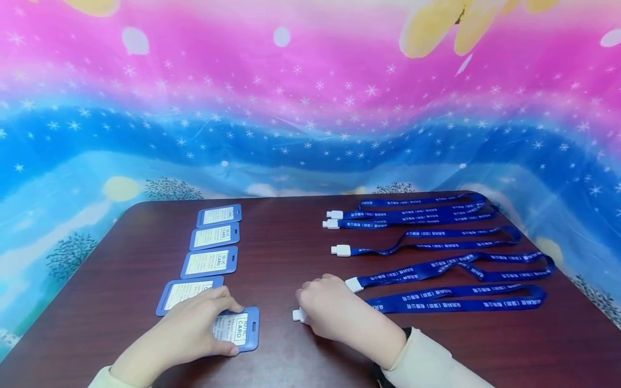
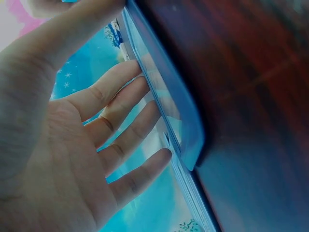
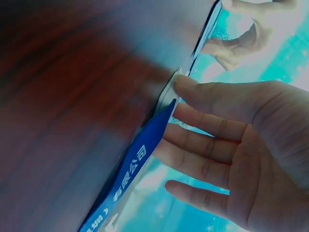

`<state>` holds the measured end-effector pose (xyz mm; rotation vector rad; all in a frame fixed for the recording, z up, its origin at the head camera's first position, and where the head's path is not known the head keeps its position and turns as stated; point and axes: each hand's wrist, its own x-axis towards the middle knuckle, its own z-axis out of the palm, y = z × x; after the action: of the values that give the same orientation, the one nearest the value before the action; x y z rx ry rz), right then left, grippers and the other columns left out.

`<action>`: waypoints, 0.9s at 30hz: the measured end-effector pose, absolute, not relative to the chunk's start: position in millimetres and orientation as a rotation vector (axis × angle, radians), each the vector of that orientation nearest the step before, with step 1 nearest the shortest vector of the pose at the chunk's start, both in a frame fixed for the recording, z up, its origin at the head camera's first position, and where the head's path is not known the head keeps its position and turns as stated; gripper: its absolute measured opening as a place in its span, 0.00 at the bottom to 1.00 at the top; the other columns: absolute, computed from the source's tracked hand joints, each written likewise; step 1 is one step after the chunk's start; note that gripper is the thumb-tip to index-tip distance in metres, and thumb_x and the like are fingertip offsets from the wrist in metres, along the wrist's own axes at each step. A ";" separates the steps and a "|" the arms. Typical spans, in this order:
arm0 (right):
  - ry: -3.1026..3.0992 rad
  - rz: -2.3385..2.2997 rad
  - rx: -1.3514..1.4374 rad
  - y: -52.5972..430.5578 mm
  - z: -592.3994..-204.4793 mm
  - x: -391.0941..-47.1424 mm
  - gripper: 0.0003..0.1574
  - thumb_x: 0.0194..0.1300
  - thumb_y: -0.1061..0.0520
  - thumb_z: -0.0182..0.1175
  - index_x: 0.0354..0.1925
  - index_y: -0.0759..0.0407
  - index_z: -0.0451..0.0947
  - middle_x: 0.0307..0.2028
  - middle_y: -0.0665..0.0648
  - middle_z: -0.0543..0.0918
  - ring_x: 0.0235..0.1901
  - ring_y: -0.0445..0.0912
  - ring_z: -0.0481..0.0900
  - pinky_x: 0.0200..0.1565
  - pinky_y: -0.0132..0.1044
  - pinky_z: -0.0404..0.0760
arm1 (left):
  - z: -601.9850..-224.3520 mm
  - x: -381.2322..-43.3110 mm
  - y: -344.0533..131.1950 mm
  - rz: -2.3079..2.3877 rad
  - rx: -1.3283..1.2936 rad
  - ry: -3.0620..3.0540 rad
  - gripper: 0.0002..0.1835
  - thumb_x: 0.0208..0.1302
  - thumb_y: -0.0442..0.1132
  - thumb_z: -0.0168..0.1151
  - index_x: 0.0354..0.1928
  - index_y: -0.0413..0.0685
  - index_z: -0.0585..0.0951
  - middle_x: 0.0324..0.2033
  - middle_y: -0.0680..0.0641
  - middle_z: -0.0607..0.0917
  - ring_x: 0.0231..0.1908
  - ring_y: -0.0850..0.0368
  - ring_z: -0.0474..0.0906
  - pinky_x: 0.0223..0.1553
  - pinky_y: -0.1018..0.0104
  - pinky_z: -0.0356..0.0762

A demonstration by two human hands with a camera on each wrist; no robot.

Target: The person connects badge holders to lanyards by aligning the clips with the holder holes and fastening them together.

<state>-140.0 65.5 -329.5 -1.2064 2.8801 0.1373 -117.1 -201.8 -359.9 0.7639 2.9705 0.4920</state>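
Note:
At the near side of the table my left hand (image 1: 186,328) grips a blue ID card holder (image 1: 237,327) by its two long edges, thumb on the near one. In the left wrist view the card holder (image 2: 190,128) lies flat on the tabletop, the fingers reaching its edge. My right hand (image 1: 335,308) pinches the white plastic clip (image 1: 297,316) of the nearest blue lanyard (image 1: 451,306). Its thumb lies on the clip (image 3: 167,94) in the right wrist view, with the printed strap (image 3: 128,169) trailing away below. The hand covers most of the clip in the head view.
Several more blue card holders (image 1: 209,262) form a column on the left of the dark wooden table (image 1: 281,242). On the right, several blue lanyards (image 1: 436,245) lie in rows, white clips (image 1: 340,250) facing left. A patterned cloth (image 1: 310,108) hangs behind the table.

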 end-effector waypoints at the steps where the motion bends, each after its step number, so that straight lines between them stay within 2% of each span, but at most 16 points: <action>1: 2.879 0.142 -1.208 63.4 -329.4 -139.6 0.16 0.56 0.49 0.74 0.41 0.53 0.86 0.31 0.47 0.85 0.32 0.39 0.81 0.39 0.34 0.80 | -359.6 -116.9 -201.4 0.493 0.759 2.969 0.30 0.37 0.63 0.80 0.44 0.59 0.86 0.33 0.67 0.73 0.32 0.68 0.68 0.31 0.68 0.69; 11: 2.899 0.226 -1.253 41.2 -330.4 -134.9 0.16 0.54 0.47 0.75 0.40 0.50 0.87 0.30 0.46 0.85 0.31 0.39 0.81 0.39 0.33 0.80 | -356.1 -114.4 -198.8 0.464 0.727 2.971 0.31 0.36 0.60 0.81 0.45 0.56 0.87 0.33 0.67 0.73 0.31 0.68 0.69 0.31 0.67 0.71; 27: 2.905 0.393 -1.441 16.5 -336.7 -131.1 0.15 0.58 0.46 0.71 0.44 0.47 0.86 0.33 0.45 0.85 0.33 0.39 0.82 0.36 0.31 0.79 | -354.3 -107.1 -192.0 0.403 0.722 2.999 0.30 0.39 0.55 0.81 0.46 0.52 0.86 0.35 0.65 0.74 0.33 0.68 0.69 0.34 0.64 0.75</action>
<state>-131.1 16.5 -336.7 -1.4412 2.9048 0.3927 -107.1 -192.0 -354.3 0.7222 2.9985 0.4028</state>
